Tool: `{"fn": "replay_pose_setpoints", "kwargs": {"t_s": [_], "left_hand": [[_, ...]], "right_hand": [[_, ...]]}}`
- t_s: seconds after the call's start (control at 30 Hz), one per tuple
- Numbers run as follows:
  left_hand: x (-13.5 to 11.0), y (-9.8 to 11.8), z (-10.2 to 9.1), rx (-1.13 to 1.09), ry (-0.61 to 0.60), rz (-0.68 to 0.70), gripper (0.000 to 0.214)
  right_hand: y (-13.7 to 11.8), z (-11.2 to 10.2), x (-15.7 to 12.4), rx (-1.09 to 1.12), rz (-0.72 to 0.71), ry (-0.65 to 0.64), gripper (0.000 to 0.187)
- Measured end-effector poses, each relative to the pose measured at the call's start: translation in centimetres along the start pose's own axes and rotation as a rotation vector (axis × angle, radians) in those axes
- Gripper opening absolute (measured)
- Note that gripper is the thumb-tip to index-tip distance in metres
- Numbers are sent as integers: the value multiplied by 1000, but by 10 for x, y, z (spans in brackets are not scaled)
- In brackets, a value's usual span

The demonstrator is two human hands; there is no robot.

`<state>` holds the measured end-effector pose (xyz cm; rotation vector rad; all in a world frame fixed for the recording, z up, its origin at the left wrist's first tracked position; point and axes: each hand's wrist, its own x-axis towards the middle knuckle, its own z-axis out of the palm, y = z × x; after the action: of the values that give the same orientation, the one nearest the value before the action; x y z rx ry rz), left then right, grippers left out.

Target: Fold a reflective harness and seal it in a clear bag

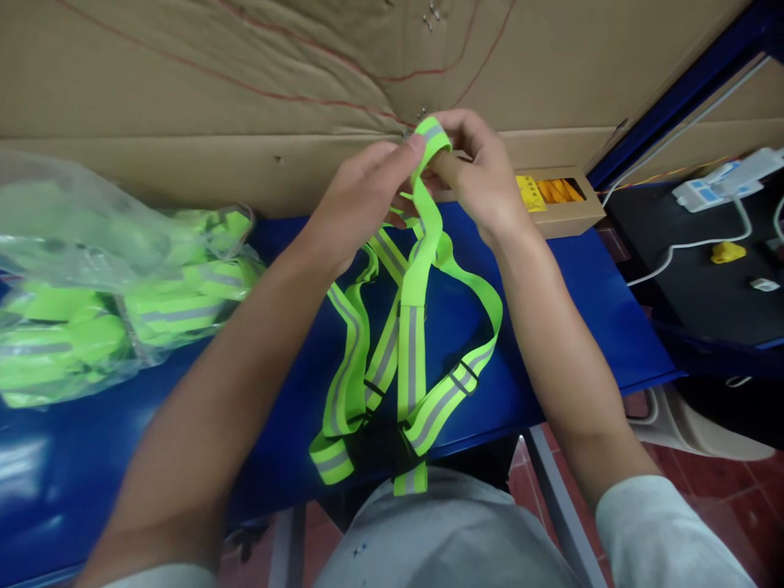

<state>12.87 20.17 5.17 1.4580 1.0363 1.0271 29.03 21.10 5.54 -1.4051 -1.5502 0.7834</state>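
Pale-grey cloth shirt [453, 539] closest; left hand [367, 184] and right hand [483, 180] both grip the neon-green, grey-striped webbing harness [414, 286] by its top loop [434, 135], long axis running down torso-ward.

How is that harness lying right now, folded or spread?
Spread, loosely: the harness trails separate, curving straps over the blue table, while the left hand and right hand hold one up.

From afar I see the left hand [371, 192] and right hand [487, 180] holding up one end of a neon-green reflective strap harness [412, 351] over the blue table [594, 298] — a plastic bag [67, 216] bulging with green bands [180, 306] leftward, an open cardboard box [569, 222] rightward.
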Motion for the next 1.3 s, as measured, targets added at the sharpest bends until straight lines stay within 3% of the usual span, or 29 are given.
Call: {"fn": "replay_pose_setpoints", "kwargs": {"t_s": [0.13, 0.2, 0.33, 0.53, 0.67, 0.9, 1.13, 1.3], "left_hand": [[-1, 2, -4, -99, 27, -2, 2], [-1, 6, -11, -151, 88, 33, 10], [-2, 18, -30, -153, 206, 60, 16], [-9, 23, -50, -61, 246, 26, 10], [-13, 18, -57, -80, 306, 16, 25], [-18, 7, -72, -115, 453, 61, 20], [-22, 1, -72, -176, 435, 98, 19], [-27, 6, -68, -138, 415, 123, 22]], "right_hand": [[1, -2, -1, 33, -53, -60, 37], [8, -3, 0, 13, -82, -108, 43], [39, 0, -1, -207, -82, -209, 49], [77, 10, -13, -575, 1, -337, 52], [80, 10, -20, -609, -11, -314, 41], [78, -8, -35, -603, -53, -176, 36], [80, -13, -54, -598, -98, -112, 26], [77, -9, -52, -471, 4, -129, 21]]}}
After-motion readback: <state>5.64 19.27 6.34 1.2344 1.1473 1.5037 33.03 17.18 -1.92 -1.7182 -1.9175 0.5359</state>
